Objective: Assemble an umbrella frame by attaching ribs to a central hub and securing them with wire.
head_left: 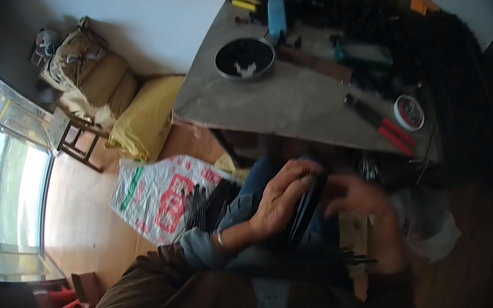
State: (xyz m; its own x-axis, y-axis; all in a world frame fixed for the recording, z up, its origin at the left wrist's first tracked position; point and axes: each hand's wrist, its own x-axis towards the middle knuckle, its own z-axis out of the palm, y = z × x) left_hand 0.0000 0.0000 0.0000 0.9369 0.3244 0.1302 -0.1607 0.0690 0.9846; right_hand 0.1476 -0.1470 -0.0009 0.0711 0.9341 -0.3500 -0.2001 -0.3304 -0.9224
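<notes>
Above my lap, my left hand (280, 198) is closed around a bundle of long, thin black strips (303, 215), which hang downward from it. My right hand (359, 197) is close by on the other side of the strips. Motion smears its fingers, so whether it grips anything is unclear. More black strips (211, 204) lie on a white plastic bag with red print (150, 193) to the left of my legs. A few dark thin pieces (356, 258) stick out by my right forearm.
Ahead stands a cloth-covered table (299, 114) with a round dish of dark bits (244, 59), red-handled pliers (389, 131), a round tub of small metal parts (409, 113), a blue object (276, 17) and a black heap (351, 11). Sacks (146, 115) and a wooden stool (80, 141) stand left.
</notes>
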